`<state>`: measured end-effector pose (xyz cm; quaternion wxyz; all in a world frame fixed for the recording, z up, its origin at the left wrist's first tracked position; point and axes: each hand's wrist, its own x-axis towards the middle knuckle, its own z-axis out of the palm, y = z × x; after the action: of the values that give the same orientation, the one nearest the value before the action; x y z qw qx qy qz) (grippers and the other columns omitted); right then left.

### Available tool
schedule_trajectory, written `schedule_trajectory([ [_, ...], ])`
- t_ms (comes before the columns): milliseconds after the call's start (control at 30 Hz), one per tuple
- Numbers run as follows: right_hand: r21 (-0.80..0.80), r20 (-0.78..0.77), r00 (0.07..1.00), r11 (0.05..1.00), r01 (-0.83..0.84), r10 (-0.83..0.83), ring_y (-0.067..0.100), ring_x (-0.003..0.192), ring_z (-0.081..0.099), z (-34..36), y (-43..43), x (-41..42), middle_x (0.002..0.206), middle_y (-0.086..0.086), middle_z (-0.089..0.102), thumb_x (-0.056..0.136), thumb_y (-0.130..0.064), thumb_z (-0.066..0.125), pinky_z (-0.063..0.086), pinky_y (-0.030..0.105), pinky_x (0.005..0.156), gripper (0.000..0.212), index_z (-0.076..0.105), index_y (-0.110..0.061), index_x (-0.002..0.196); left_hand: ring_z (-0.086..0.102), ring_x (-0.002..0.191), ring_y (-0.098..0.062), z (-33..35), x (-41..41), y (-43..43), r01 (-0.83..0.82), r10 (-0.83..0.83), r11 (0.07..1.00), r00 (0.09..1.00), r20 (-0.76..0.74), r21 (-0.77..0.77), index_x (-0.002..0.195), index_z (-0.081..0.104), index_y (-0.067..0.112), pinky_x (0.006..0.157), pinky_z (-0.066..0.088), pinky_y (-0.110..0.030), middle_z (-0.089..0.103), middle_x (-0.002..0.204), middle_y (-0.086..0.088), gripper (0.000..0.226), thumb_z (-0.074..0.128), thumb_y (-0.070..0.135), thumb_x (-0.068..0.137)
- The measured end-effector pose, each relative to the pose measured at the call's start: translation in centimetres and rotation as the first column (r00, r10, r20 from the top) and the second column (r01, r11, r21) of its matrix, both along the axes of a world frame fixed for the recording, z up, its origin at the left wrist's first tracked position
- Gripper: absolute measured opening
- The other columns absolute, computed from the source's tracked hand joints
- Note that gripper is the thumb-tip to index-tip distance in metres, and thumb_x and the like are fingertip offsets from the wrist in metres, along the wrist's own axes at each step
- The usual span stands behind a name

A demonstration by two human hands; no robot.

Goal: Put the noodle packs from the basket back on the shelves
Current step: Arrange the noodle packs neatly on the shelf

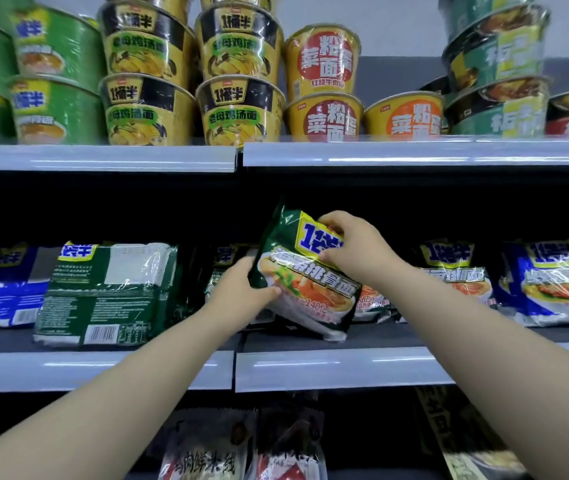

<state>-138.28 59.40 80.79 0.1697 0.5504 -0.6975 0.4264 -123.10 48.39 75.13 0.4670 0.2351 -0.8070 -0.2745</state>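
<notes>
A dark green noodle pack (305,289) with a yellow and blue label stands tilted on the middle shelf (338,367), its lower corner touching the shelf board. My left hand (241,289) grips its lower left edge, thumb across the front. At the pack's top right, my right hand (355,249) holds it with fingers curled over the label. The basket is out of view.
A green multi-pack (103,292) lies back side out on the left, next to a blue pack (6,296). More packs (553,278) stand on the right. Noodle bowls (238,109) fill the upper shelf. Further packs (241,455) sit on the lower shelf.
</notes>
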Motion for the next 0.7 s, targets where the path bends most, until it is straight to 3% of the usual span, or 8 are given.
schedule_trajectory([
  [100, -0.039, -0.019, 0.988, 0.987, 0.155, -0.156, 0.024, 0.115, 0.052, -1.8, -0.5, -1.1, 0.127, 0.005, 0.054, 0.084, -0.029, 0.072, 0.048, 0.042, 0.094, 0.053, 0.05, -0.018, 0.131, 0.06, 0.093, -0.014, -1.4, -0.9, -0.2, -0.031, 0.03, 0.999, 0.999, 0.039, 0.026, 0.109, 0.055, 0.022, 0.081, 0.052, -0.033, 0.064, 0.1, 0.007, 0.028, 0.07, 0.023, 0.085],
  [233, -0.061, 0.145, 0.927, 0.932, 0.358, -0.347, 0.031, 0.121, 0.041, -4.9, 0.0, -2.4, 0.132, 0.013, 0.042, 0.086, -0.044, 0.067, 0.043, 0.039, 0.086, 0.066, 0.038, -0.01, 0.135, 0.056, 0.088, -0.008, -2.3, -1.8, -0.3, -0.061, 0.061, 0.998, 0.998, 0.035, -0.003, 0.111, 0.05, 0.022, 0.066, 0.043, -0.019, 0.061, 0.1, 0.009, 0.032, 0.07, 0.027, 0.087],
  [333, 0.105, 0.455, 0.857, 0.97, 0.218, -0.241, 0.032, 0.112, 0.053, -6.0, 0.1, -3.8, 0.126, 0.015, 0.051, 0.085, -0.051, 0.064, 0.049, 0.04, 0.083, 0.072, 0.036, -0.004, 0.131, 0.051, 0.08, 0.002, -2.2, -2.7, 0.4, -0.068, 0.068, 0.998, 0.998, -0.016, -0.017, 0.114, 0.043, 0.022, 0.061, 0.039, -0.015, 0.056, 0.097, 0.015, 0.035, 0.068, 0.022, 0.088],
  [400, 0.064, 0.603, 0.79, 0.994, 0.093, -0.113, 0.03, 0.104, 0.058, -6.4, 0.2, -4.3, 0.122, 0.013, 0.058, 0.087, -0.047, 0.064, 0.054, 0.04, 0.079, 0.063, 0.043, -0.004, 0.127, 0.054, 0.085, -0.007, -2.2, -3.5, 1.2, -0.098, 0.093, 0.99, 0.994, -0.055, -0.097, 0.126, 0.034, 0.023, 0.068, 0.044, -0.024, 0.051, 0.101, 0.012, 0.051, 0.068, 0.021, 0.088],
  [467, -0.017, 0.587, 0.804, 0.992, 0.129, -0.095, 0.029, 0.103, 0.057, -6.3, 0.5, -4.8, 0.123, 0.012, 0.056, 0.087, -0.042, 0.066, 0.049, 0.037, 0.077, 0.062, 0.041, -0.004, 0.13, 0.055, 0.079, -0.014, -2.3, -4.6, 1.8, -0.117, 0.111, 0.976, 0.993, -0.04, -0.184, 0.132, 0.028, 0.021, 0.072, 0.046, -0.033, 0.051, 0.101, 0.006, 0.061, 0.069, 0.022, 0.087],
  [533, -0.106, 0.54, 0.834, 0.974, 0.201, -0.114, 0.024, 0.092, 0.054, -5.9, 1.1, -5.4, 0.111, 0.011, 0.056, 0.087, -0.037, 0.069, 0.043, 0.035, 0.076, 0.063, 0.037, -0.004, 0.13, 0.055, 0.073, -0.015, -2.4, -5.8, 2.2, -0.121, 0.136, 0.965, 0.989, 0.049, -0.234, 0.131, 0.027, 0.022, 0.067, 0.045, -0.033, 0.055, 0.102, 0.005, 0.06, 0.069, 0.026, 0.087],
  [600, -0.145, 0.513, 0.85, 0.964, 0.223, -0.12, 0.016, 0.071, 0.051, -5.7, 1.7, -6.3, 0.089, 0.005, 0.053, 0.087, -0.033, 0.069, 0.043, 0.035, 0.068, 0.055, 0.036, -0.006, 0.121, 0.057, 0.089, -0.019, -2.5, -6.9, 2.1, -0.11, 0.144, 0.966, 0.981, 0.133, -0.232, 0.131, 0.03, 0.022, 0.075, 0.046, -0.033, 0.059, 0.116, 0.002, 0.059, 0.068, 0.03, 0.087],
  [700, -0.057, 0.414, 0.893, 0.974, 0.218, -0.175, 0.012, 0.068, 0.047, -6.5, 1.8, -7.4, 0.093, 0.005, 0.053, 0.089, -0.029, 0.067, 0.04, 0.031, 0.062, 0.044, 0.04, -0.009, 0.118, 0.053, 0.113, -0.021, -2.6, -7.8, 1.8, -0.063, 0.102, 0.981, 0.972, 0.212, -0.183, 0.14, 0.032, 0.02, 0.088, 0.041, -0.027, 0.049, 0.135, -0.003, 0.062, 0.065, 0.031, 0.089],
])
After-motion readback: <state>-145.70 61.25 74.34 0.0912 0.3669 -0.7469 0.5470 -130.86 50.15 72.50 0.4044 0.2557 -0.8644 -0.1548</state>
